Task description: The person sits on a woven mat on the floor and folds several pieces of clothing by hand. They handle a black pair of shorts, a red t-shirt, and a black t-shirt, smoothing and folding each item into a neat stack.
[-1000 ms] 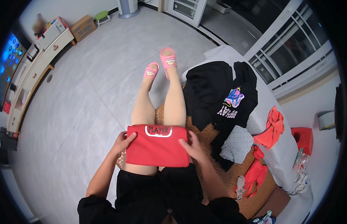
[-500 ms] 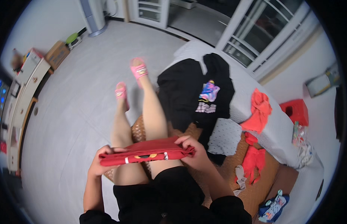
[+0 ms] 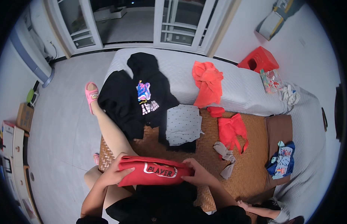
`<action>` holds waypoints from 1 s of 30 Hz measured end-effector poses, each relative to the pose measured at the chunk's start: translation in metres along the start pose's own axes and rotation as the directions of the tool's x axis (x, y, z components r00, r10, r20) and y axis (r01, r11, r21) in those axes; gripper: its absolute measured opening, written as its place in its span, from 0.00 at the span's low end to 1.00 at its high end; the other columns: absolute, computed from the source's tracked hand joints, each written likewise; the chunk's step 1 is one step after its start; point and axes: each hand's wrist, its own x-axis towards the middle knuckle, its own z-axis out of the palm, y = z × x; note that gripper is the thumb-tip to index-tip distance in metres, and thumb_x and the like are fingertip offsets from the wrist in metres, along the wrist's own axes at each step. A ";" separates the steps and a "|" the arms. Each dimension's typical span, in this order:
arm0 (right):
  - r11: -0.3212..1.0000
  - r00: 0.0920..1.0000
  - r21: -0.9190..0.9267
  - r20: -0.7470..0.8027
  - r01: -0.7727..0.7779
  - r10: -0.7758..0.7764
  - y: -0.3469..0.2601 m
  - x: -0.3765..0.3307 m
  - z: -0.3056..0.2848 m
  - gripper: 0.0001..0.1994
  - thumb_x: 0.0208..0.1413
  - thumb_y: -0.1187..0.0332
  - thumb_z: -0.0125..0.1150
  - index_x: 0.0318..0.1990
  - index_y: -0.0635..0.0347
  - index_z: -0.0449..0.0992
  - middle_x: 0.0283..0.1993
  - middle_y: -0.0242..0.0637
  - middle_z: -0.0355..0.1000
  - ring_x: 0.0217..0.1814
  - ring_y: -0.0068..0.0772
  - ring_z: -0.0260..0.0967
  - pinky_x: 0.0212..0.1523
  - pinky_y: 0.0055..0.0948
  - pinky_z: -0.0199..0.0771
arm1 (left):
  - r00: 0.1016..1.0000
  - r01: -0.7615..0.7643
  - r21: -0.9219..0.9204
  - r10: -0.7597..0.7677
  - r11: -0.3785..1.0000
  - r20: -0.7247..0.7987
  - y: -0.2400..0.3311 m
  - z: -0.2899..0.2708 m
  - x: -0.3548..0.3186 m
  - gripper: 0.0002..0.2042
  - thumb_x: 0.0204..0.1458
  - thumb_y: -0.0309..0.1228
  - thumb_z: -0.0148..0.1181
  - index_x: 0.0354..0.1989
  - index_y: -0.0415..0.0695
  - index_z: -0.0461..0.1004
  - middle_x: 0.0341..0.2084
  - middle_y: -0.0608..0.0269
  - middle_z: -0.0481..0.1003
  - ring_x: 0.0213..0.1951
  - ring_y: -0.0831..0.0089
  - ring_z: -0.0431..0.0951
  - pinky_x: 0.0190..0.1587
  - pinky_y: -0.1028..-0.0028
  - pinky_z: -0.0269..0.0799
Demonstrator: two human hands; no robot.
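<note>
From the head view, a folded red garment (image 3: 153, 172) with a white printed patch lies across the person's lap at the near edge of a woven mat (image 3: 251, 164). The left hand (image 3: 115, 172) clasps its left end, fingers (image 3: 125, 172) curled over the top fold. The right hand (image 3: 197, 174) presses on its right end, fingers closed against the cloth. Beyond the garment, on the mat, lies a folded grey dotted garment (image 3: 184, 124), with a black printed hoodie (image 3: 143, 95) to its left and red clothes (image 3: 231, 128) to its right. An orange garment (image 3: 207, 83) lies farther off on the white bed (image 3: 248, 93).
</note>
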 end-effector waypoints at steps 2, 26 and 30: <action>0.986 0.987 0.037 -0.014 0.162 -0.161 0.016 -0.005 -0.004 0.25 0.45 0.68 0.66 0.52 0.62 0.65 0.48 0.40 0.66 0.48 0.28 0.65 0.46 0.27 0.67 | 0.993 -0.004 0.078 -0.005 0.997 0.114 0.012 0.008 0.029 0.16 0.50 0.26 0.59 0.46 0.39 0.63 0.38 0.62 0.70 0.41 0.79 0.69 0.45 0.78 0.65; 0.907 0.931 0.419 -0.317 -0.036 0.184 0.097 0.129 -0.098 0.18 0.53 0.64 0.58 0.47 0.67 0.69 0.40 0.34 0.71 0.39 0.22 0.69 0.41 0.22 0.70 | 0.919 0.393 0.256 -0.387 0.883 -0.075 -0.101 0.088 0.219 0.26 0.46 0.48 0.60 0.41 0.34 0.67 0.31 0.50 0.75 0.33 0.63 0.75 0.38 0.67 0.70; 0.970 0.934 0.244 -0.350 0.014 0.075 0.114 0.134 -0.114 0.17 0.51 0.63 0.59 0.44 0.67 0.71 0.36 0.34 0.73 0.35 0.23 0.68 0.36 0.23 0.68 | 0.933 0.356 0.063 -0.352 0.932 -0.074 -0.099 0.109 0.207 0.23 0.46 0.45 0.62 0.38 0.35 0.69 0.29 0.56 0.74 0.30 0.73 0.74 0.34 0.74 0.70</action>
